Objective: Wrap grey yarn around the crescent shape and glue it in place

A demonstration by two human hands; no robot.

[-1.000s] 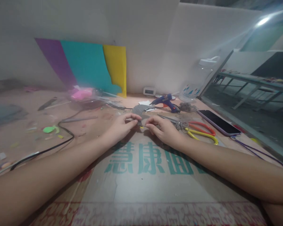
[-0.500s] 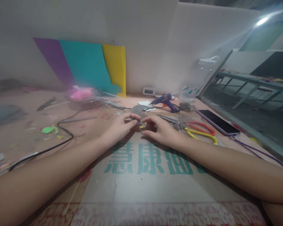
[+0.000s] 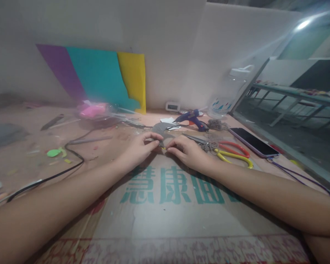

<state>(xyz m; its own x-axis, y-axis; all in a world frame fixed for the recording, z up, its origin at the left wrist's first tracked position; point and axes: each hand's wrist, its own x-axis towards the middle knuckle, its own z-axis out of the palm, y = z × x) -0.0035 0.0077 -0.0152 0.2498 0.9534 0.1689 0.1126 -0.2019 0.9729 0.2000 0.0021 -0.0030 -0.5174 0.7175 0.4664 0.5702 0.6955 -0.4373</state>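
My left hand (image 3: 143, 149) is in a pinch, its thumb and fingertips at a small grey piece (image 3: 161, 143). My right hand (image 3: 187, 151) faces it from the other side, thumb and forefinger pressed together on the end of a small yellow piece (image 3: 163, 148). Fingers partly hide both pieces, and how they are joined I cannot tell. Just beyond the fingertips lies a grey rounded sheet (image 3: 161, 127) with white paper scraps (image 3: 168, 120). Right of my right hand are scissors (image 3: 235, 156) with one red and one yellow handle, beside tangled grey cord (image 3: 209, 146).
A blue glue gun (image 3: 191, 118), a small white digital clock (image 3: 172, 106) and a clear bottle (image 3: 227, 93) stand toward the back. A phone (image 3: 254, 142) lies right. Black cable (image 3: 71, 167), a green disc (image 3: 53, 153) and coloured foam sheets (image 3: 99, 75) are left.
The right thumb and forefinger have closed from a spread position onto the yellow piece. My left hand has hardly moved. The whole view has shifted slightly.
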